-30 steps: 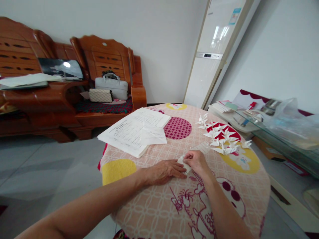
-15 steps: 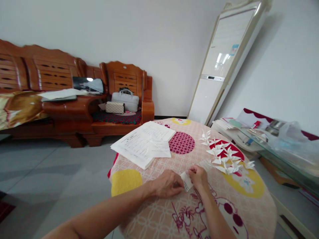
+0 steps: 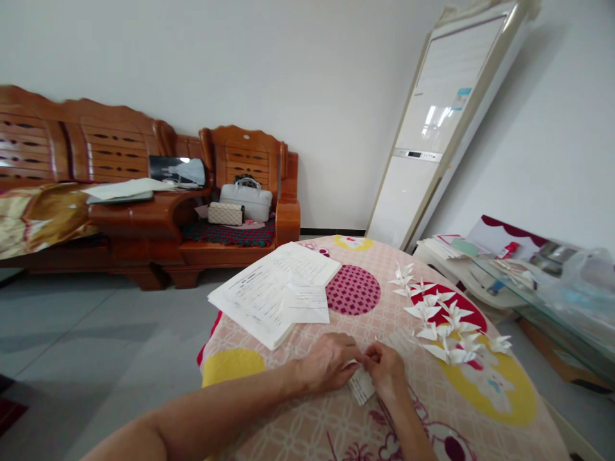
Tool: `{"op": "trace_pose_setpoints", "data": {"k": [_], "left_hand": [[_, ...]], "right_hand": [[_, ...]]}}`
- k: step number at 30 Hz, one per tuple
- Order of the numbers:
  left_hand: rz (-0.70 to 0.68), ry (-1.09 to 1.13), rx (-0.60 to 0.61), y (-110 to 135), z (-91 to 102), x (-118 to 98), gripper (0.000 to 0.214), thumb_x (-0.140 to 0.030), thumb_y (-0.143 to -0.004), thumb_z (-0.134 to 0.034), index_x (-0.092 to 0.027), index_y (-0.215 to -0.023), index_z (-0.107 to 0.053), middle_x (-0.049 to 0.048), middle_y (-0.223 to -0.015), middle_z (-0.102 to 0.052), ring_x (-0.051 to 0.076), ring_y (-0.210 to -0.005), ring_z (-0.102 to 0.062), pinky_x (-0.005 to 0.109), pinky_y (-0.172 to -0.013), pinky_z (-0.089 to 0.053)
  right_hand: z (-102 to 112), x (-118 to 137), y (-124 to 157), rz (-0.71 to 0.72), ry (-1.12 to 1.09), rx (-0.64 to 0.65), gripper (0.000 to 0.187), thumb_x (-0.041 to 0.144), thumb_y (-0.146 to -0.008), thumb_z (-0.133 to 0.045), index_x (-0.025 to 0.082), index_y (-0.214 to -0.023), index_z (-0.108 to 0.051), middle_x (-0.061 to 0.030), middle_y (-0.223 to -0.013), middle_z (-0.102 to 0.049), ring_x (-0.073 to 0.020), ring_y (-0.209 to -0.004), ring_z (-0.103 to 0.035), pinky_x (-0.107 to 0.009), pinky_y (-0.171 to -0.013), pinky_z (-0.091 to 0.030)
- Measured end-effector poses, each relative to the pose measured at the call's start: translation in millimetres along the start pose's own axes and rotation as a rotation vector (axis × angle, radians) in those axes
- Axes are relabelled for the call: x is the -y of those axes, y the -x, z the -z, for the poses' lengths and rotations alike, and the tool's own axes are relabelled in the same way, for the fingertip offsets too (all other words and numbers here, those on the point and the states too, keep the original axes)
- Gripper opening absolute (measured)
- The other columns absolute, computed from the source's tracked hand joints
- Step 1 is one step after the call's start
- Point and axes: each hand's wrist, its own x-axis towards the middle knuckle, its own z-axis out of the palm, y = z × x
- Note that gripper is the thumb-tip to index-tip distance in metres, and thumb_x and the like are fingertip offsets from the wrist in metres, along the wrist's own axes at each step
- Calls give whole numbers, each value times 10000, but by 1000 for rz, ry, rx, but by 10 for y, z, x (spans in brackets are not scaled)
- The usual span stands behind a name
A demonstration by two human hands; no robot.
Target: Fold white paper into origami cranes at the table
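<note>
A small piece of folded paper with printed lines hangs between my two hands, just above the patterned tablecloth. My left hand pinches its upper left edge, and my right hand pinches the upper right, with the fingertips of both almost touching. Part of the paper is hidden behind the fingers. Several white folded paper cranes stand to the right of my right hand. Beyond my left hand lies a stack of printed sheets, with a smaller printed sheet on top.
At the right, a glass-topped side table holds papers, a plastic bag and other items. A tall white air conditioner stands behind the round table. Wooden seats at the back left carry a grey handbag and a patterned purse.
My hands have come closer together at the paper's top edge, and the paper now hangs lower between them. The camera view has shifted slightly, so the tabletop appears lower.
</note>
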Motion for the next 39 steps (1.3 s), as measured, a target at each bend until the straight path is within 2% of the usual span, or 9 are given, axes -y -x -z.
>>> {"op": "trace_pose_setpoints", "data": {"k": [4, 7, 11, 16, 20, 26, 32, 36, 39], "left_hand": [[241, -185, -48, 117, 139, 424, 665, -228, -739, -631, -186, -1371, -427, 139, -1457, -423, 318, -1354, -356, 495, -1112, -275], [571, -276, 62, 203, 249, 747, 801, -405, -750, -645, -147, -1439, -330, 215, -1522, -281, 394, -1393, -271, 580, -1095, -255], [650, -298, 61, 287, 347, 1012, 608, -245, -812, -561, -123, -1390, -418, 198, -1436, -439, 295, -1303, -456, 405, -1068, -375], [837, -342, -4, 345, 482, 1215, 487, -91, -877, -346, -168, -1326, -518, 139, -1203, -653, 241, -1076, -638, 355, -916, -483], [843, -342, -19, 353, 549, 1291, 449, -117, -898, -331, -205, -1272, -564, 119, -1161, -673, 245, -1058, -640, 355, -894, -480], [698, -334, 13, 358, 519, 1272, 429, -329, -835, -563, -161, -1229, -576, 127, -1184, -652, 287, -1128, -562, 374, -918, -463], [678, -406, 67, 308, 477, 1252, 406, -243, -793, -560, -123, -1181, -583, 173, -1092, -667, 311, -1034, -601, 407, -884, -459], [737, -412, 68, 263, 525, 1250, 313, -203, -849, -447, -109, -1098, -611, 176, -946, -693, 291, -900, -653, 380, -796, -463], [843, -358, -43, 286, 625, 1323, 279, -268, -856, -437, -117, -945, -655, 152, -870, -702, 269, -841, -657, 334, -744, -443]], "right_hand": [[10, -30, 4, -21, -2, 15, 148, 292, -711, -554, 200, -608, -609, -12, -550, -623, -178, -540, -576, -256, -525, -372], [7, -70, -4, -39, -12, 42, 156, 304, -716, -561, 197, -623, -628, -16, -561, -640, -181, -547, -588, -256, -531, -386], [-16, -118, 10, -63, -58, 58, 185, 323, -734, -546, 194, -627, -625, -10, -545, -620, -171, -520, -566, -249, -500, -384], [-17, -114, 56, -69, -101, 58, 220, 345, -756, -531, 187, -637, -626, -7, -546, -601, -152, -487, -527, -235, -453, -363], [5, -90, 71, -67, -105, 52, 248, 370, -771, -525, 185, -640, -625, -8, -545, -589, -149, -485, -517, -231, -441, -359], [27, -81, 79, -77, -111, 92, 244, 356, -787, -521, 183, -642, -616, 2, -539, -557, -136, -477, -491, -222, -434, -352], [28, -74, 86, -67, -110, 72, 233, 332, -792, -524, 179, -644, -616, 1, -536, -555, -133, -480, -487, -215, -429, -348], [8, -94, 73, -54, -91, 62, 248, 343, -800, -508, 174, -655, -616, -7, -557, -570, -139, -497, -507, -217, -442, -358], [1, -103, 58, -41, -88, 44, 247, 346, -793, -506, 176, -651, -615, -4, -546, -564, -138, -494, -505, -216, -442, -356]]}}
